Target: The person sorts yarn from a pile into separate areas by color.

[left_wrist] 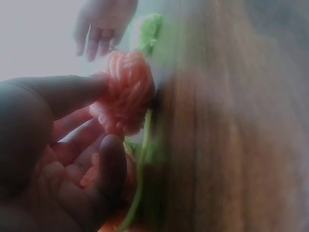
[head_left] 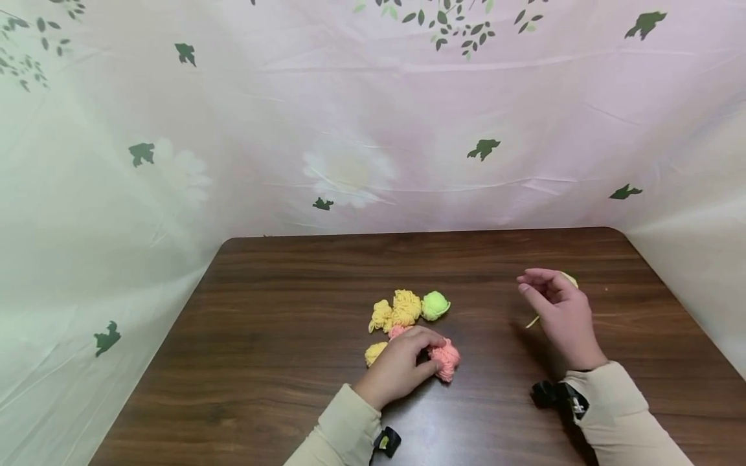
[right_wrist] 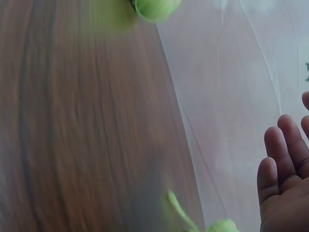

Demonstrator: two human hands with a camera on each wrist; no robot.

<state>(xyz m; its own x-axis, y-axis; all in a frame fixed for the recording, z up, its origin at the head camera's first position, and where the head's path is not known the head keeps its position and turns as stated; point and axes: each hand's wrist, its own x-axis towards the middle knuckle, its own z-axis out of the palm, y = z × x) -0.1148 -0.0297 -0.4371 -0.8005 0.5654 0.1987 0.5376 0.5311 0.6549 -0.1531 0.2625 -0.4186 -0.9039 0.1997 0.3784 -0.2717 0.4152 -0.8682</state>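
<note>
My left hand (head_left: 399, 369) pinches a pink yarn ball (head_left: 445, 360) between thumb and fingertips at the table's middle. The left wrist view shows this pink ball (left_wrist: 128, 92) close up, with more pink yarn partly hidden behind the fingers. Another pink ball (head_left: 398, 331) peeks out beyond the left hand. Yellow yarn balls (head_left: 406, 307) and a bright green yarn ball (head_left: 435, 305) lie just past it. Over on the right, my right hand (head_left: 561, 317) hovers with loosely bent fingers, holding nothing visible. Behind it shows part of a green yarn ball (head_left: 570, 279) with a loose strand.
Beneath everything is a dark wood-grain table (head_left: 280, 388) with rounded far corners. A pale printed cloth (head_left: 373, 116) with leaves and flowers hangs behind and at both sides. One small yellow ball (head_left: 375, 353) sits left of the left hand.
</note>
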